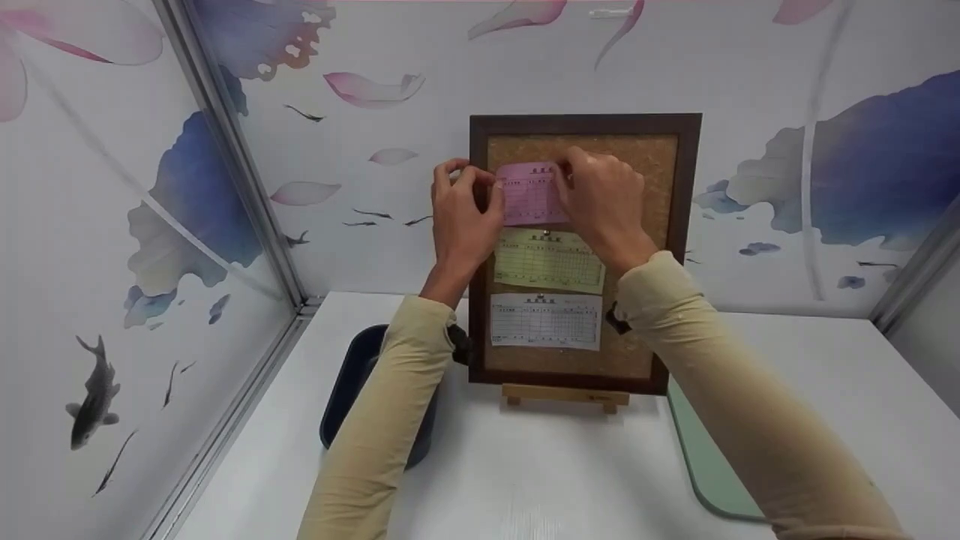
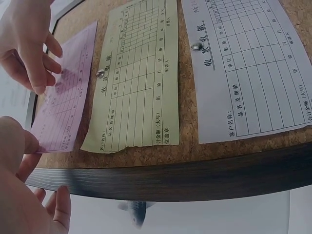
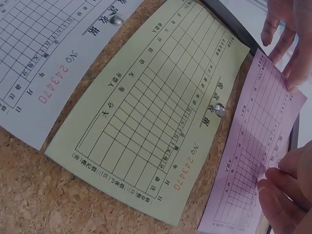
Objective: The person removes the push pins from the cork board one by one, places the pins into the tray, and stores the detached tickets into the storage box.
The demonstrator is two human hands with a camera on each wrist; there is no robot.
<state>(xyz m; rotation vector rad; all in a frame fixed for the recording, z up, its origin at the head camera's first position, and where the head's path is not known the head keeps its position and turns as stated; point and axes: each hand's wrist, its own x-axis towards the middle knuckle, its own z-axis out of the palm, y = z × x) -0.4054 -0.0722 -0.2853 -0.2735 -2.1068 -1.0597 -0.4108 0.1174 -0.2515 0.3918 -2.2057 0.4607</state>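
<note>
The pink receipt slip (image 1: 529, 202) is at the upper left part of the corkboard (image 1: 626, 367), which has a dark brown wooden frame (image 1: 585, 124) and stands, leaning, on a small wooden easel (image 1: 566, 394). The left hand (image 1: 469, 217) pinches the left edge of this slip between the thumb and the index finger, while its other fingers are bent near the frame. The right hand (image 1: 607, 199) is at the upper right part of the slip; its fingers are bent and their tips touch the paper, but I cannot tell if they grip something small between them. Just below the pink slip there is a yellow-green receipt slip (image 1: 547, 262), and under it, as the lowest of the three, a white receipt slip (image 1: 544, 322). One silver pushpin (image 3: 220, 110) is in the upper part of the yellow-green slip, and another pushpin (image 3: 116, 20) is in the white one. Both of these slips carry printed tables, Chinese characters and the red number 243470, and the left edge of the yellow-green slip is ragged. The easel stands on a white table (image 1: 525, 480). To the left of the board lies a dark blue tray (image 1: 328, 405), partly hidden by the left sleeve (image 1: 367, 435); to the right, a pale green mat (image 1: 709, 472) lies partly under the right sleeve (image 1: 750, 420).
</note>
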